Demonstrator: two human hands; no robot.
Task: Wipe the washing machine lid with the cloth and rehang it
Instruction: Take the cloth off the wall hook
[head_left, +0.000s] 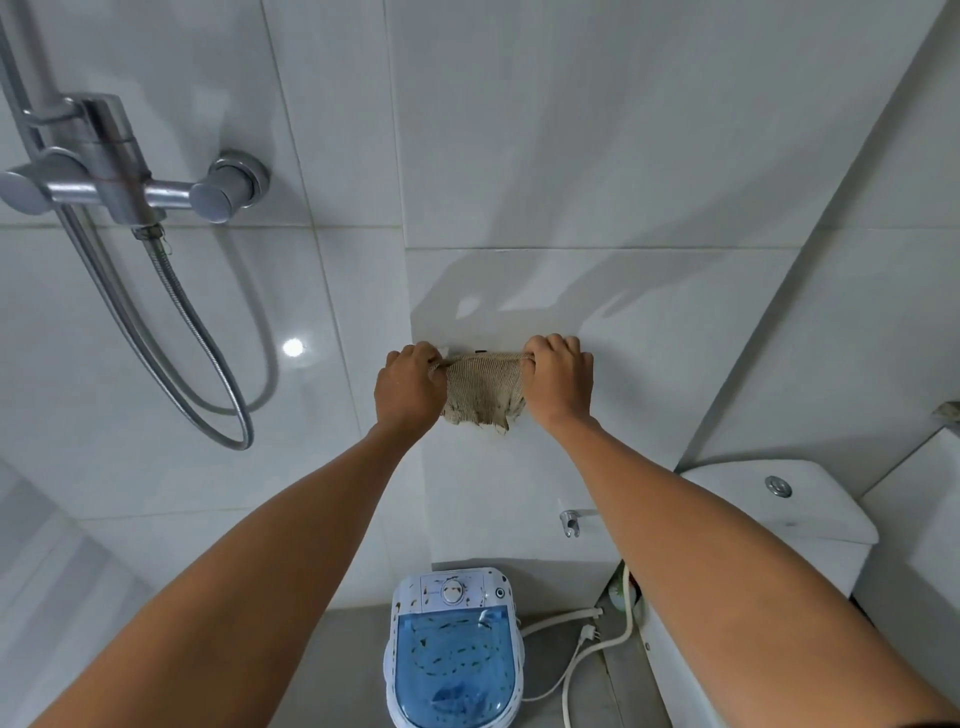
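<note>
While both of my arms reach up and away from me, the nearest thing below is the small washing machine (453, 644), standing on the grey floor between my forearms, its blue translucent lid (453, 662) shut and nothing resting on it. A white cord and plug (588, 633) lie on the floor just to its right, and the toilet cistern (784, 501) sits further right.

Farther out, against the white tiled wall (571, 156), my left hand (410, 387) and right hand (558, 382) are set a little apart, each closed on one upper end of the cloth (480, 389). The cloth is stretched between them along its top edge and sags beneath in a loose, bunched fold with frayed corners. A small dark bit shows just above its top edge; I take it for a hook or peg, though I cannot make it out properly.

I judge this cloth to be light, soft and coarse-woven, limp with no stiffness of its own, so it will slump wherever it is not held. The open weave should give my fingers good purchase and should catch readily on a peg. Pinching the two top corners, as I am, looks right for the wall end; for wiping I would gather it into one palm.

Far left, the shower mixer (124, 176) and hose (208, 364) hang well clear.
</note>
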